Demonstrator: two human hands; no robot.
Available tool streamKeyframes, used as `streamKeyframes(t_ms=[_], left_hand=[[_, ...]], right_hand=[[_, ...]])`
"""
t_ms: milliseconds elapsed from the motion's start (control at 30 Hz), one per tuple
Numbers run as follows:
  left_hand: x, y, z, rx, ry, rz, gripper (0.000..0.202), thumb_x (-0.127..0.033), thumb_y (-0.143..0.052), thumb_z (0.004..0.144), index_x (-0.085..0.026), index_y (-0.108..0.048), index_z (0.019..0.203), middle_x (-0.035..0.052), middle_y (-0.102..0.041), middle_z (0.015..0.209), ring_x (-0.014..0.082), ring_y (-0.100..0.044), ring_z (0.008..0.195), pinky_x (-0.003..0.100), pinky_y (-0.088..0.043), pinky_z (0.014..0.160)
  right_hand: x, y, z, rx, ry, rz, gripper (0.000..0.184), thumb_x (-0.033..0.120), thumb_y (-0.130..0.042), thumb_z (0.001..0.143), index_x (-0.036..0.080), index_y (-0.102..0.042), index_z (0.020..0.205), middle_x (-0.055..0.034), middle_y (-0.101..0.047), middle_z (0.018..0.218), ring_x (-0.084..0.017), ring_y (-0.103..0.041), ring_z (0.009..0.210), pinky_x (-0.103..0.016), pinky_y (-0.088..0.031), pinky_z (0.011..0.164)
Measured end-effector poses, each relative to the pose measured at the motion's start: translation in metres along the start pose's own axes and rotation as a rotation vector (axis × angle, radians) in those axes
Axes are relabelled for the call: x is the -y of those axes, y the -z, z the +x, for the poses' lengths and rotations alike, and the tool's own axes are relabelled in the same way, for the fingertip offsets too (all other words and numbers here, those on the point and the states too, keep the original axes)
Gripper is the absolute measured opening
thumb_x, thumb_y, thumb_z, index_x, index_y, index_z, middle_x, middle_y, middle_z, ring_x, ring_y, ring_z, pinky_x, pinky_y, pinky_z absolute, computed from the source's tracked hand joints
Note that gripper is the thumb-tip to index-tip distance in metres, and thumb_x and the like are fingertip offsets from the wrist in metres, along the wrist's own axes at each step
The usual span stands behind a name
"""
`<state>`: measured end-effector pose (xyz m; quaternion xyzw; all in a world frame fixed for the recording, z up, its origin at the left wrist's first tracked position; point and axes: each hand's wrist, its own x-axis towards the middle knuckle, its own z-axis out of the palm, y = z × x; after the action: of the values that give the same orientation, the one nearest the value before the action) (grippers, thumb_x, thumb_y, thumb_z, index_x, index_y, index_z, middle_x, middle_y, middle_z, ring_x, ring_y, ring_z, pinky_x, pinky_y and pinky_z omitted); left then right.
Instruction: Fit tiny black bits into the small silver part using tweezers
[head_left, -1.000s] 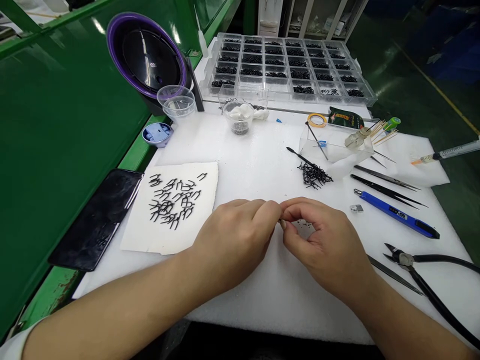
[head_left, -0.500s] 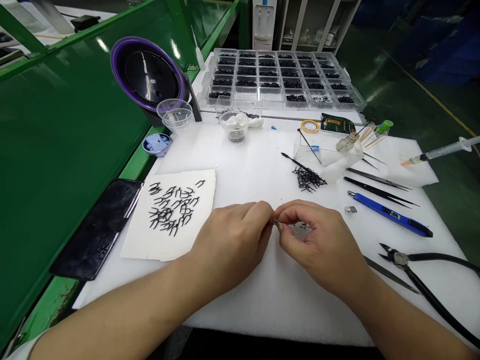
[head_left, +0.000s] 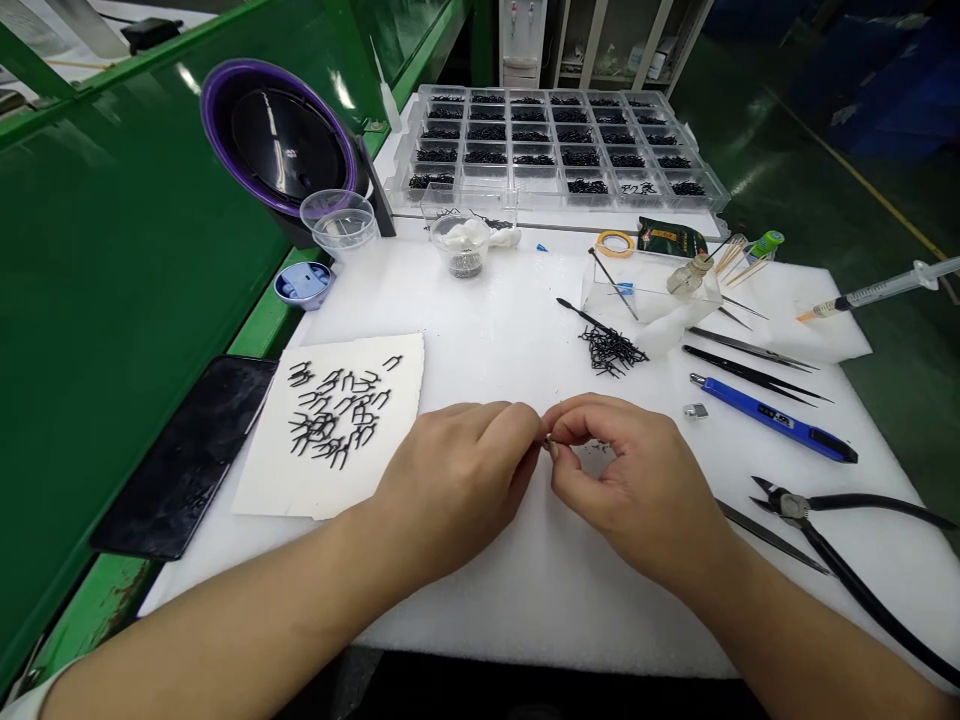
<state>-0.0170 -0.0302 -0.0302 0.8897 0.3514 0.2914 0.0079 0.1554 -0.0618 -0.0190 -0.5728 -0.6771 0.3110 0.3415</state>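
Note:
My left hand point(head_left: 461, 480) and my right hand point(head_left: 637, 490) meet at the middle of the white work surface, fingertips touching. Both are closed in a pinch around a tiny dark piece point(head_left: 548, 441), too small and covered for its kind to show. Dark crumbs point(head_left: 598, 447) lie behind my right fingers. Beyond that hand is a heap of thin black forked pieces point(head_left: 611, 350), a black-handled tool touching it. Similar U-shaped black pieces point(head_left: 322, 425) are spread over a cream sheet point(head_left: 270, 490) left of my left hand.
At right lie cutting pliers point(head_left: 791, 505), a blue pen-shaped cutter point(head_left: 772, 418), tweezers point(head_left: 750, 375) and a syringe point(head_left: 862, 297). A divided clear tray point(head_left: 536, 180) of black pieces spans the back. A dark phone-like slab point(head_left: 180, 460) and a purple-rimmed black device point(head_left: 217, 130) stand left.
The whole view has shifted slightly, so things sit a little further left and higher. Both hands keep their pinch at the same spot, with only slight finger movement.

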Motion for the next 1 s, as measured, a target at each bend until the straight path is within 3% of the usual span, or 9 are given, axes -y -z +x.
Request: streamKeyframes(t_ms=[300,733,1000], left_hand=[[0.0018,0.0011,-0.0011,0.002,-0.052,-0.018,0.012,-0.003,-0.06,0.081,-0.012,-0.068,0.081,0.0009,-0.073,0.071,0.0159,-0.069,0.058,0.028,-0.05,0.05],[-0.0003,-0.0002,0.0024,0.039,-0.023,0.001,0.009,-0.006,-0.062,0.079,-0.013,-0.067,0.079,-0.0013,-0.068,0.063,0.0132,-0.06,0.048,0.027,-0.042,0.044],[0.0006,0.0011,0.0024,0.057,0.01,-0.02,0.005,-0.011,-0.064,0.08,-0.014,-0.068,0.08,-0.0021,-0.067,0.061,0.0132,-0.059,0.047,0.026,-0.041,0.043]], right_hand=[[-0.0028,-0.0011,0.0002,-0.044,0.032,0.008,0.016,0.004,-0.06,0.074,0.019,-0.066,0.073,0.0037,-0.069,0.083,-0.009,-0.062,0.078,-0.021,-0.048,0.075],[-0.0038,-0.0022,0.0008,-0.023,0.007,-0.031,0.012,0.008,-0.059,0.073,0.019,-0.06,0.07,0.0041,-0.068,0.078,-0.011,-0.061,0.075,-0.026,-0.049,0.072],[-0.0031,-0.0016,0.0003,-0.041,0.024,-0.074,0.011,0.008,-0.059,0.073,0.018,-0.064,0.072,0.0031,-0.067,0.075,-0.012,-0.06,0.072,-0.029,-0.049,0.07]])
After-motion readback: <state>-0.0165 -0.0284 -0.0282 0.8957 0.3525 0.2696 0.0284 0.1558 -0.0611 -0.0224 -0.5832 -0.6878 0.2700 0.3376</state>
